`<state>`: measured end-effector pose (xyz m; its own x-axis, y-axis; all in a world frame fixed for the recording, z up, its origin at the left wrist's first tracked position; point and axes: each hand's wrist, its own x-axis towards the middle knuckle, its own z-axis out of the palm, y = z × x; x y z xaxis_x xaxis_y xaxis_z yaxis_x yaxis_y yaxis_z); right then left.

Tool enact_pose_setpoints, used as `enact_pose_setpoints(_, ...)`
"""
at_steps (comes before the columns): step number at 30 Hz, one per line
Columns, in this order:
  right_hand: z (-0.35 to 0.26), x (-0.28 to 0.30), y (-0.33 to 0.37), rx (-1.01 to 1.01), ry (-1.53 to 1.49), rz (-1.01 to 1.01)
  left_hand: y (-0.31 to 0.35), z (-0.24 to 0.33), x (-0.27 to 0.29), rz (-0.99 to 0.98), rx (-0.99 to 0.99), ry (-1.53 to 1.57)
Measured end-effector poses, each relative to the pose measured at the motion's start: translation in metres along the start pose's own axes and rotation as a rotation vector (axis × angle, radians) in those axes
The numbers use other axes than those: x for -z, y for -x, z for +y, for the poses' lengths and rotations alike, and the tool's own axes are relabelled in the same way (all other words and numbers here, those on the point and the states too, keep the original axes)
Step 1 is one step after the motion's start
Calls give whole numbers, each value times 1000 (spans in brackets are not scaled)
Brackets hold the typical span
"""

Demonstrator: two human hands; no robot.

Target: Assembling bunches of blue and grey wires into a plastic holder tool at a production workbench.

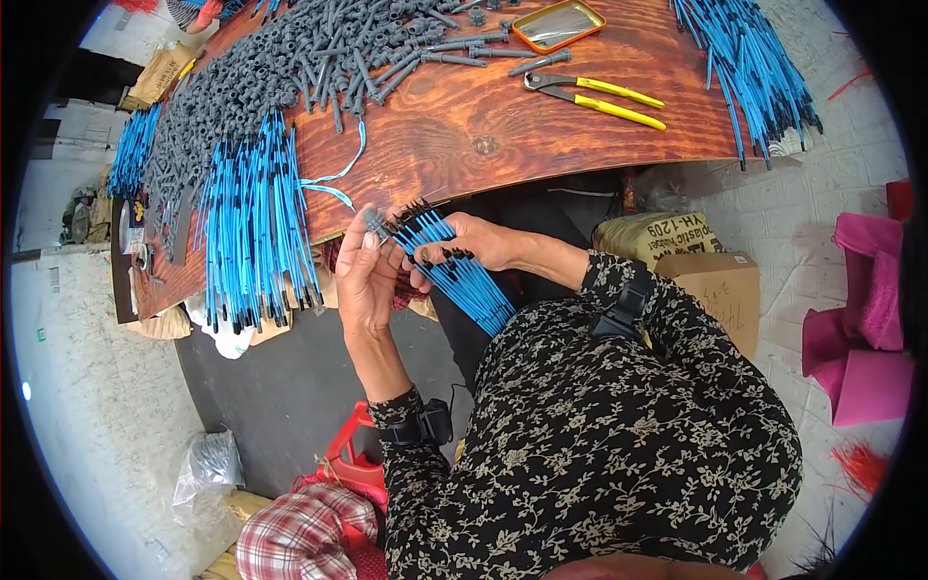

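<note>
A bundle of thin blue rods (476,298) with black tips lies over my lap, below the table's near edge. My right hand (476,242) is closed around it near the tipped end. Close by on the left, my left hand (362,280) pinches a small grey plastic fitting (373,220) between thumb and fingers. That fitting is right beside the tips of the rods; whether it touches one I cannot tell. Some of the bundle's lower end is hidden against my dark clothing.
A wooden table (445,135) bears a large heap of grey plastic fittings (251,72), yellow-handled pincers (599,97) and an orange-rimmed tin (559,24). More blue rods hang over its edge at left (253,222) and right (759,77). A cardboard box (715,290) stands right of my lap.
</note>
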<state>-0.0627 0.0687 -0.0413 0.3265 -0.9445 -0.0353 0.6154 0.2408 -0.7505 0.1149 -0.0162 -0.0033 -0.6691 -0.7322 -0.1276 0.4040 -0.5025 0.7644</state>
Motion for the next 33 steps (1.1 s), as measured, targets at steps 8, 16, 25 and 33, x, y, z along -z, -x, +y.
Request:
enact_pose_setpoints(8,-2,-1,0,-26,-17,15,-3,-1,-1,11,13,-26)
enact_pose_setpoints(16,-3,-2,0,-37,-14,33,-2,-3,0,41,15,-8)
enact_pose_setpoints(25,-4,-5,2,-37,-57,41,-3,-6,-2,83,-9,-35)
enact_pose_setpoints(33,1,-4,2,-26,-68,-4,2,-6,4,31,-40,-87)
